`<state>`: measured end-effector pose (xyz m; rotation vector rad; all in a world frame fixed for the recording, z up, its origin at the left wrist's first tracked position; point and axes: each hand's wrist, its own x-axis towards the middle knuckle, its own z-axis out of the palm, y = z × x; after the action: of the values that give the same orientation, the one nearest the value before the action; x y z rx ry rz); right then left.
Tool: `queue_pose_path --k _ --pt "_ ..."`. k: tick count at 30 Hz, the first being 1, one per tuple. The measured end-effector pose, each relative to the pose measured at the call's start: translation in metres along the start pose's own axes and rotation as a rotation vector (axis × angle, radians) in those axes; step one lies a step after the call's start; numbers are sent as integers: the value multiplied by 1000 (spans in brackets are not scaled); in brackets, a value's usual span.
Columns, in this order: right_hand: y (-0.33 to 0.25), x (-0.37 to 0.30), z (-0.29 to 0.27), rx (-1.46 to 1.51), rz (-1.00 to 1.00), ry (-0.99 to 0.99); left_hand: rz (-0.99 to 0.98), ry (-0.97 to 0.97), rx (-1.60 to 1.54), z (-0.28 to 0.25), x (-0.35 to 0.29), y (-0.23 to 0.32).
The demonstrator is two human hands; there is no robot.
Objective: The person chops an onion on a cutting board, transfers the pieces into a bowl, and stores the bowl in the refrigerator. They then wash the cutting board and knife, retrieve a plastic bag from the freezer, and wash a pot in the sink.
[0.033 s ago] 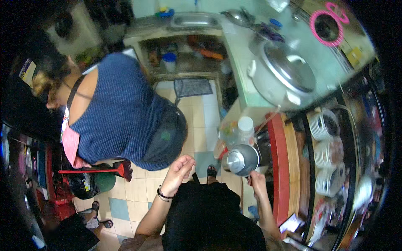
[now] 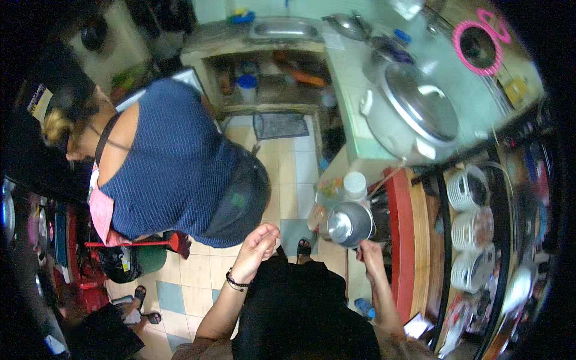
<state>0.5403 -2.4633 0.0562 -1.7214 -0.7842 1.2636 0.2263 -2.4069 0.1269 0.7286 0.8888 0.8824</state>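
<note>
My left hand [image 2: 262,241] hangs in front of my dark clothing with its fingers curled closed. Whatever may be inside it is hidden. A dark bracelet [image 2: 238,280] circles that wrist. On the right, my right hand [image 2: 371,257] is closed too, just at the near edge of a round metal pot [image 2: 350,224]. A small dark bit shows at its fingertips; I cannot tell whether it belongs to the pot. Beyond the pot stands a container with a white lid [image 2: 354,185].
A person in a blue top [image 2: 168,162] stands close on my left, beside a red-handled dustpan or broom [image 2: 174,243]. A large lidded pot [image 2: 414,111] sits on the green counter [image 2: 360,147]. White baskets [image 2: 471,228] line the rack at right. A mat [image 2: 281,125] lies ahead.
The whole scene has shifted slightly to the right in the picture. Both hands keep nearly the same pose, and the person in blue has barely moved.
</note>
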Motion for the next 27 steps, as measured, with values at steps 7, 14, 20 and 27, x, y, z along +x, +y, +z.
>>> queue_pose_path --k 7,14,20,27 --pt "-133 212 49 65 124 -112 111 211 27 1 75 47" --pt "-225 352 142 293 36 -91 214 268 -5 -19 125 67" --pt "-315 461 204 362 -120 -157 239 310 194 -28 184 121" --pt "-408 635 262 312 -163 -81 348 450 160 -51 312 206"
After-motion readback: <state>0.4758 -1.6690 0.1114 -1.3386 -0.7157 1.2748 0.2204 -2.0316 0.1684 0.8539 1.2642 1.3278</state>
